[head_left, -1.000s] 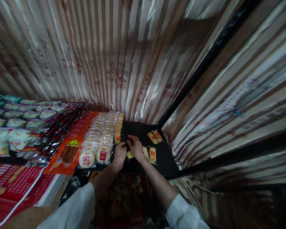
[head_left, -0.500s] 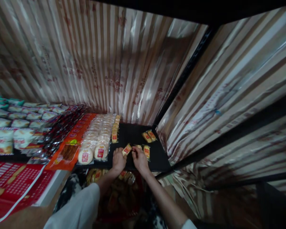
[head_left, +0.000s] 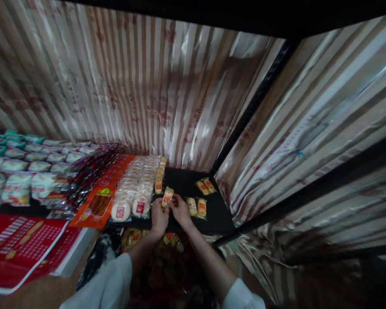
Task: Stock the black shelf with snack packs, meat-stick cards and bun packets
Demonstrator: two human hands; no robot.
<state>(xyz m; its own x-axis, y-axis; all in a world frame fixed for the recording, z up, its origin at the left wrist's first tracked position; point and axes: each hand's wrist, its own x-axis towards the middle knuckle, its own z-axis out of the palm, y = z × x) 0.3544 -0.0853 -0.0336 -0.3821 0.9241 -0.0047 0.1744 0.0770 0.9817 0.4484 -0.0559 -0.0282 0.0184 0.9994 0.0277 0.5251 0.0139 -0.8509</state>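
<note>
A small oblong yellow snack in a clear wrapper with a red label (head_left: 167, 196) stands tilted over the black shelf. My left hand (head_left: 160, 219) pinches its lower left side. From the right, my right hand (head_left: 180, 211) closes its fingers on the same wrapped snack. Just beyond it, a row of like wrapped snacks (head_left: 159, 178) runs back along the round crackers. To the right of my right hand lie two more, a pale-faced one (head_left: 191, 206) and a red-labelled one (head_left: 201, 207). Another pair (head_left: 205, 186) sits farther back.
Round wrapped crackers (head_left: 120, 210), an orange packet (head_left: 98, 206) and white-green bags (head_left: 16, 189) fill the shelf's left. Below the shelf (head_left: 217, 219), a dark container holds more wrapped snacks (head_left: 170, 238). A red-and-white box (head_left: 22, 249) stands lower left. A black post (head_left: 254, 105) rises behind.
Both hands have shifted left with the wrapped snack, which has turned more upright. My right hand has moved away from the front pair, uncovering the pale-faced one. The view has shifted slightly.
</note>
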